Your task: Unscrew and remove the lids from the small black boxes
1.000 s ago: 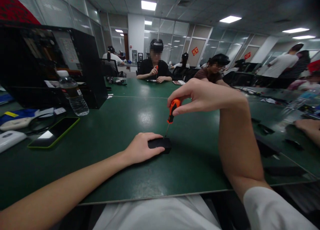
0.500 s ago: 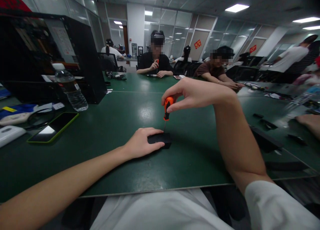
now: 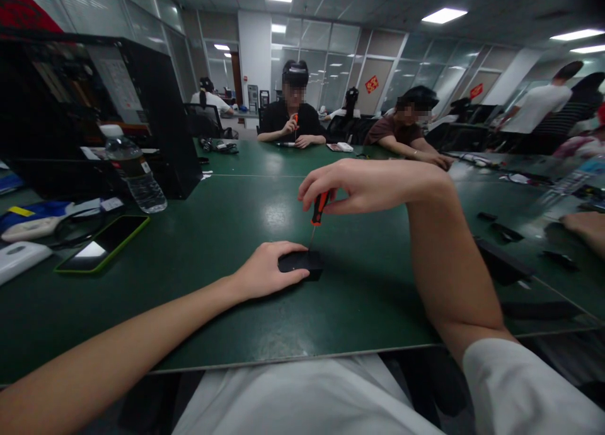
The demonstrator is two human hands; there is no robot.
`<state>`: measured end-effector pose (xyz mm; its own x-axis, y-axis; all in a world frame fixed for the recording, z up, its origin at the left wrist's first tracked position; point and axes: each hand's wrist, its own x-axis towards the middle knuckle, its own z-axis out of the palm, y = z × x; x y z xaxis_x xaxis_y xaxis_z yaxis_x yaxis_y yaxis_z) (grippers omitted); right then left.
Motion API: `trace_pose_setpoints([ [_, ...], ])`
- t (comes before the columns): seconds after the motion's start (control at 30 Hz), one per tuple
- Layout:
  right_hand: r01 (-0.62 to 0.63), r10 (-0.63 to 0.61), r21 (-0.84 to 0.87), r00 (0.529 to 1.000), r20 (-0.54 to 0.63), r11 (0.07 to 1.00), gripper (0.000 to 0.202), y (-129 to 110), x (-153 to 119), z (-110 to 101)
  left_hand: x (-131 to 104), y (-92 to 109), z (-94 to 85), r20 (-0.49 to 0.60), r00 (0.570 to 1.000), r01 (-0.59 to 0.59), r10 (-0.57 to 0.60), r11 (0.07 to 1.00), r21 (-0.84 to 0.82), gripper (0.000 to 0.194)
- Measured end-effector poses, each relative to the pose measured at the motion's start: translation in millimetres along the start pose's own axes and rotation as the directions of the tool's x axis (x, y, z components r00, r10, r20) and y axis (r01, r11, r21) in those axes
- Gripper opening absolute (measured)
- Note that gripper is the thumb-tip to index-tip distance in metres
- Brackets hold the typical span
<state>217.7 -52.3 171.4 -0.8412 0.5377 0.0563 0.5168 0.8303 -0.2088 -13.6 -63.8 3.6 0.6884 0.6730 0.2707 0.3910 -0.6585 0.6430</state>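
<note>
My left hand (image 3: 267, 270) grips a small black box-shaped piece (image 3: 314, 268) on the green table, thumb along the near side and fingers along the far side. Above it, my right hand (image 3: 347, 186) is closed around the handle of an orange and black screwdriver (image 3: 318, 209). The screwdriver stands nearly upright, slightly tilted, and its thin shaft runs down to the far edge of the black piece. Whether the tip sits in a screw is too small to tell.
A computer case (image 3: 165, 113) with an open side stands at the left, a water bottle (image 3: 137, 170) before it. Nearer lies a phone (image 3: 104, 243) in a green-edged case. Black parts (image 3: 503, 261) lie at the right. Across the table (image 3: 227, 208) sits a person (image 3: 293, 116) holding a screwdriver.
My right hand has shifted slightly lower and its fingers have turned and spread over the top of the screwdriver handle. My left hand and the black piece have stayed in place.
</note>
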Motion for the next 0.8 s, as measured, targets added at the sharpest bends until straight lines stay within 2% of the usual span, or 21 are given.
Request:
trace_pose_setpoints([
  [0.17,-0.057,0.057,0.026,0.998,0.024,0.998,0.025,-2.8,0.4,1.4,1.2,1.3,-0.2,-0.034,0.999,-0.009,0.009,1.000,-0.022,0.041],
  [0.27,-0.021,0.019,0.035,0.999,0.046,0.999,0.028,-4.9,0.7,1.5,8.1,5.5,-6.5,-0.070,0.997,-0.021,0.016,0.997,-0.071,0.038],
  [0.43,0.024,-0.024,-0.066,1.000,0.009,0.998,0.024,-12.3,2.6,1.3,27.1,12.3,-17.8,-0.081,0.993,-0.088,0.081,0.992,-0.094,0.031],
  [0.6,0.075,-0.074,-0.036,0.997,0.027,0.997,0.025,-14.0,6.8,3.3,40.6,9.1,-10.3,-0.081,0.985,-0.163,0.152,0.974,-0.158,0.027],
  [0.7,0.071,-0.071,-0.046,0.997,-0.014,0.996,0.028,-12.3,5.8,2.4,42.8,8.8,-6.1,-0.079,0.984,-0.169,0.157,0.969,-0.178,0.028],
  [0.8,-0.009,0.001,-0.073,0.995,-0.104,0.997,0.032,-11.5,1.3,-1.1,41.2,12.0,-6.9,-0.079,0.988,-0.145,0.134,0.977,-0.158,0.029],
])
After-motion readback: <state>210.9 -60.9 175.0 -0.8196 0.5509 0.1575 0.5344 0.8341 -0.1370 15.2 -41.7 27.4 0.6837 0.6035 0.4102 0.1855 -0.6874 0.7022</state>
